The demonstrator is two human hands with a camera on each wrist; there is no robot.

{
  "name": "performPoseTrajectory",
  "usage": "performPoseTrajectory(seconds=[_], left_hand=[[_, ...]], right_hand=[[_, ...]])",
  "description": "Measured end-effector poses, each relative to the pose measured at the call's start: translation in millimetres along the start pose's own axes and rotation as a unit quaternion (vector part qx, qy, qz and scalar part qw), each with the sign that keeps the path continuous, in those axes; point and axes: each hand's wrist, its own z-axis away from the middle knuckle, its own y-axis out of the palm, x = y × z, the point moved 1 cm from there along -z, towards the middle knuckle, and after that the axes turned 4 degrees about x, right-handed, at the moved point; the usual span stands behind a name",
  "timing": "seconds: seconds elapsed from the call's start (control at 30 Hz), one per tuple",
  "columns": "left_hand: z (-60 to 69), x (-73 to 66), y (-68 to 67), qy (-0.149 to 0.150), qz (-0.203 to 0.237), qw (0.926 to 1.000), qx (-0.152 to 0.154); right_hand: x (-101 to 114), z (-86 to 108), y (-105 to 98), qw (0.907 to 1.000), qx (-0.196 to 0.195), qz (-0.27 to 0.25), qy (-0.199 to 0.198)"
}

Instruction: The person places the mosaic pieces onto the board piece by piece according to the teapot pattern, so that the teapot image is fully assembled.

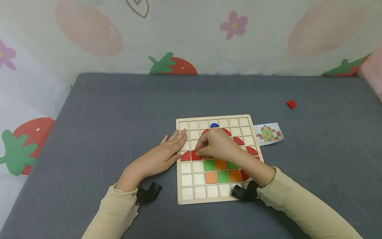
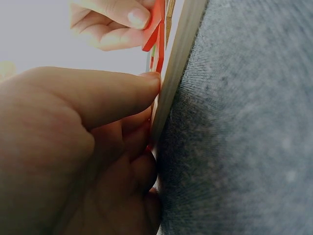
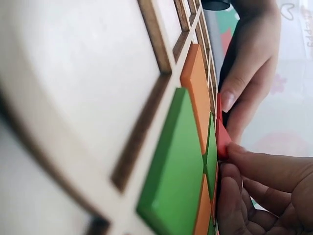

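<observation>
A wooden grid board (image 1: pixel 206 201) lies on the table with coloured pieces in several of its cells. My right hand (image 1: pixel 219 144) reaches over the board and pinches a red piece (image 2: pixel 152 36) between thumb and fingers. That piece stands tilted at a cell in the left part of the grid. Beside it sits a red rounded piece (image 1: pixel 185 156). With fingers stretched out, my left hand (image 1: pixel 167 152) rests on the board's left edge. Green squares (image 1: pixel 222 177) and orange squares (image 1: pixel 211 177) fill cells below my right hand, which hides part of the middle rows.
A printed pattern card (image 1: pixel 267 134) pokes out from the board's right side. One loose red piece (image 1: pixel 291 104) lies farther back on the grey table (image 1: pixel 125 106). A blue half-round piece (image 1: pixel 214 125) sits in the top row. Patterned cloth (image 1: pixel 262 43) hangs behind the table.
</observation>
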Motion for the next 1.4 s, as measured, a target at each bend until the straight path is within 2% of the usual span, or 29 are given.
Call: performPoseTrajectory(seconds=[0.17, 0.37, 0.67, 0.83, 1.13, 1.4], left_hand=[[-0.9, 0.4, 0.8, -0.003, 0.000, 1.0000, -0.001], [-1.5, -0.3, 1.2, 0.006, 0.000, 1.0000, -0.005], [0.5, 1.4, 1.1, 0.003, 0.003, 1.0000, -0.001], [2.8, 2.6, 1.0, 0.000, 0.003, 1.0000, -0.001], [4.7, 2.3, 2.1, -0.004, -0.004, 1.0000, -0.006], [6.4, 2.1, 2.1, -0.008, -0.004, 0.9999, -0.009]], right_hand=[[0, -0.1, 0, 0.9999, -0.006, 0.010, 0.002], [-2, 0.8, -2, 0.9998, 0.004, -0.011, 0.017], [-8, 4.6, -9, 0.9960, 0.025, -0.084, 0.012], [-15, 11.2, -19, 0.9910, 0.022, -0.131, 0.013], [-42, 31.4, -51, 0.9799, -0.034, -0.189, 0.052], [-62, 45.7, -74, 0.9786, -0.066, -0.182, 0.070]])
